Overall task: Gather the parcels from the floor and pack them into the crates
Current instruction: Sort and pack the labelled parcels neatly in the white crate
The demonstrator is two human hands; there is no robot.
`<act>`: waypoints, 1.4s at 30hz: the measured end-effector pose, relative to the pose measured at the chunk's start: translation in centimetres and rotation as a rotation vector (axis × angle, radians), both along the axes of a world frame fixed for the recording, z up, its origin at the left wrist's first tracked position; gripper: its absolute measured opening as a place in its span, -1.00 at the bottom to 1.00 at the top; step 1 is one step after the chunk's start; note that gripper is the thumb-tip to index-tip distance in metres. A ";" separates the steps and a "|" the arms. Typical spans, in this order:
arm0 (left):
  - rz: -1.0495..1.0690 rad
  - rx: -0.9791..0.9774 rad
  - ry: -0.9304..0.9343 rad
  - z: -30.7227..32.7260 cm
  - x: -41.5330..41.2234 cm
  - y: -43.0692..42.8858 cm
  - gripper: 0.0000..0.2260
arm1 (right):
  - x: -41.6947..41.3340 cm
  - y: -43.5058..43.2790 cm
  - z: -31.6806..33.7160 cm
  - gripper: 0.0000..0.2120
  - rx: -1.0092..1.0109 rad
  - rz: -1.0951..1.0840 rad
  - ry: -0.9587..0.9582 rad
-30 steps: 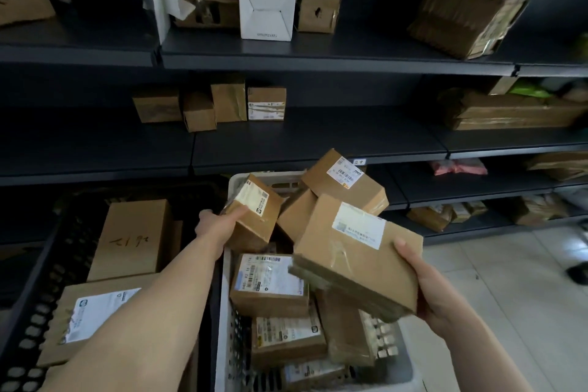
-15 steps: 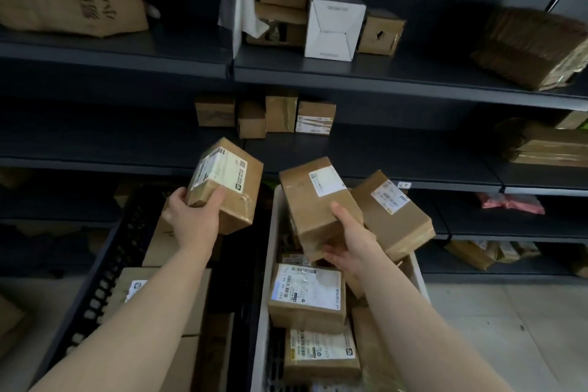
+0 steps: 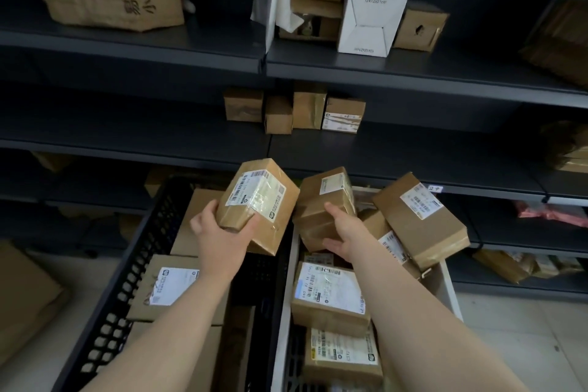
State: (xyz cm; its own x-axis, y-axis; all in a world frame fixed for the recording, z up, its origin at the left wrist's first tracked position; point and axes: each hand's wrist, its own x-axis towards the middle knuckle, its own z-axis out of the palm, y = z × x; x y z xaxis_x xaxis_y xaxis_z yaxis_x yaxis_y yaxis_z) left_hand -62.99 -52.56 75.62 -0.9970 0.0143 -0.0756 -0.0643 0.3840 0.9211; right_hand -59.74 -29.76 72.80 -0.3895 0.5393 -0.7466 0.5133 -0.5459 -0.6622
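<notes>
Dark grey metal shelving (image 3: pixel 397 73) w/ scattered cartons sits behind 2 crates on a pale tiled floor. Left hand (image 3: pixel 219 232) is clamped round a brown taped cardboard parcel with a white label (image 3: pixel 257 204), held tilted over the gap between the black perforated plastic crate (image 3: pixel 127 280) & the white plastic crate (image 3: pixel 280 328). Right hand (image 3: pixel 343 232) has its fingers curled on a 2nd small brown parcel (image 3: pixel 324 204) atop the white crate's heap. Risk, imo: that heap is overfull. The long brown labelled box (image 3: pixel 420 219) leans on the far rim & could slide out if nudged. The left grip covers only 1 corner, so the parcel may slip.
</notes>
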 end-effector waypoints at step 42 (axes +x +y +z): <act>-0.906 -0.336 -0.371 -5.5 11.4 3.1 -0.67 | 24.7 -0.9 0.2 -0.28 -0.121 0.431 -0.149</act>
State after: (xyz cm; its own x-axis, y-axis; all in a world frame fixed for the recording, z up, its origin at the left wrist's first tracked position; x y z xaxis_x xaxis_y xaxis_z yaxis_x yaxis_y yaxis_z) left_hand -51.63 -49.43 70.11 -0.5359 0.6694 -0.5144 0.1194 0.6633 0.7388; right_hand -35.06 -30.66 72.96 -0.4424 0.2572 -0.8591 0.7951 -0.3306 -0.5084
